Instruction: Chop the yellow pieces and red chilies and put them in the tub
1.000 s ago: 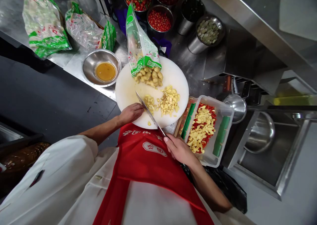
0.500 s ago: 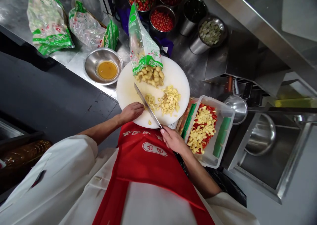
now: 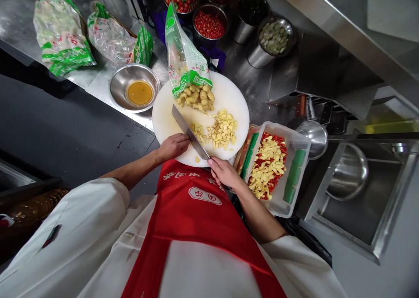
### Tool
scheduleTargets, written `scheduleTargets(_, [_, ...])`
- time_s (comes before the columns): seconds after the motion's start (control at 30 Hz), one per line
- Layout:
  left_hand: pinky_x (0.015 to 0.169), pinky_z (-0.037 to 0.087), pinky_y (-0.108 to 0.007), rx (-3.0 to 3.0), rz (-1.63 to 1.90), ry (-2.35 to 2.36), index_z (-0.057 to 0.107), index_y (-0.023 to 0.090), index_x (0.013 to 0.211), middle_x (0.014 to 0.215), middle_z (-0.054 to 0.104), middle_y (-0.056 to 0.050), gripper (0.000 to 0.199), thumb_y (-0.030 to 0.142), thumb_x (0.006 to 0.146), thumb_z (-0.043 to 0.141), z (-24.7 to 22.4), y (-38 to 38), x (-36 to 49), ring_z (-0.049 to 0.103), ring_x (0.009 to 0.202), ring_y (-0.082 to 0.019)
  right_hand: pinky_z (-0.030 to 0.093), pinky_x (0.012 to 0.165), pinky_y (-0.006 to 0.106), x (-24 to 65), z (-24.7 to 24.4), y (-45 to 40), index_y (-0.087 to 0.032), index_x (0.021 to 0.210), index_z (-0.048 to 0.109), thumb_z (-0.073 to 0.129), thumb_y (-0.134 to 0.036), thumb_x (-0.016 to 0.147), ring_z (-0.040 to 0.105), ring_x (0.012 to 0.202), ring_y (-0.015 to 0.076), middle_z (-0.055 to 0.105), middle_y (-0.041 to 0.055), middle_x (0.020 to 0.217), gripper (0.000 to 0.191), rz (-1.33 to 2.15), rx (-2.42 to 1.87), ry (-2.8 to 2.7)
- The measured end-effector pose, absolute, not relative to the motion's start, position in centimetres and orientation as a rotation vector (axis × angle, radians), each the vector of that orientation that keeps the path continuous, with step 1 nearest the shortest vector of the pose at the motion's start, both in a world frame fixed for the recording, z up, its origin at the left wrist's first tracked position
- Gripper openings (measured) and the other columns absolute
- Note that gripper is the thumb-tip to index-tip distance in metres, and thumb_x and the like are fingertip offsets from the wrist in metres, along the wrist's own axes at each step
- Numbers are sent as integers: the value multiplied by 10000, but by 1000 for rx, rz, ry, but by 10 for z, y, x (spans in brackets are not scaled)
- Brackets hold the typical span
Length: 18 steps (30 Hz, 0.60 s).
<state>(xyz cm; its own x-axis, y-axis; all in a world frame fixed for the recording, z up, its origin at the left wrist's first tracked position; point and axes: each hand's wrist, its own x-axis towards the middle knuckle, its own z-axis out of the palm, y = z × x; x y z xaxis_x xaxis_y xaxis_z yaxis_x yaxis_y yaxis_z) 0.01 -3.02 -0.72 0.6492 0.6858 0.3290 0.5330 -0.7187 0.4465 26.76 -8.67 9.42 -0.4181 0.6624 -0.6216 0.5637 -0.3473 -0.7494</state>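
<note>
My right hand (image 3: 224,172) is closed around the handle end of the knife (image 3: 190,134), just off the near edge of the round white board (image 3: 231,88), and the knife slants away from it, forward and to the left. My left hand (image 3: 173,146) is on the board to the left of the knife, half curled with its fingers bunched close to the steel; whether it pins a piece I cannot tell. Across the knife from my left hand lies a small heap of pale slices (image 3: 198,132), with a larger heap (image 3: 223,131) farther to its right. Ahead of both hands, knobbly ginger (image 3: 198,98) pokes out of a green-and-white bag (image 3: 190,66). To the right of my right hand stands a clear tub (image 3: 303,151) of yellow slices (image 3: 268,162), and beyond my left hand sits a steel bowl (image 3: 118,88) of brown liquid (image 3: 139,93)
</note>
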Motion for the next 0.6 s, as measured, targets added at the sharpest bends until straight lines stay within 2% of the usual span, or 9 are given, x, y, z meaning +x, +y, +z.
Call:
scheduleTargets(0.17, [936, 547, -376, 2476, 742, 950, 671, 137, 1071, 1125, 666, -155, 207, 253, 961, 539, 1, -53, 22, 624, 1087, -230, 420, 426, 207, 280, 98, -85, -217, 915, 537, 352, -544, 1012, 521, 383, 94, 540, -72, 589, 388, 1827, -1606, -1660])
scheduleTargets(0.33, [826, 542, -345, 2532, 561, 824, 679, 152, 985, 954, 684, -100, 192, 229, 977, 503, 6, -77, 40, 634, 896, -194, 418, 434, 206, 293, 109, -95, -215, 966, 554, 343, -555, 1014, 519, 385, 93, 542, -71, 590, 403, 1793, -1633, -1679])
scheduleTargets(0.5, [832, 536, -337, 2439, 677, 1154, 678, 151, 1021, 1045, 682, -120, 196, 223, 975, 501, 6, -66, -13, 630, 935, -198, 426, 462, 210, 291, 109, -114, -217, 1038, 589, 322, -540, 1025, 542, 410, 104, 547, -65, 578, 419, 1833, -1637, -1768])
scheduleTargets(0.6, [822, 536, -348, 2368, 732, 1395, 677, 173, 1039, 1028, 691, -109, 194, 267, 982, 518, 6, -53, -45, 635, 920, -197, 422, 457, 206, 289, 103, -125, -224, 1103, 600, 325, -544, 1023, 550, 423, 106, 549, -61, 584, 430, 1893, -1614, -1811])
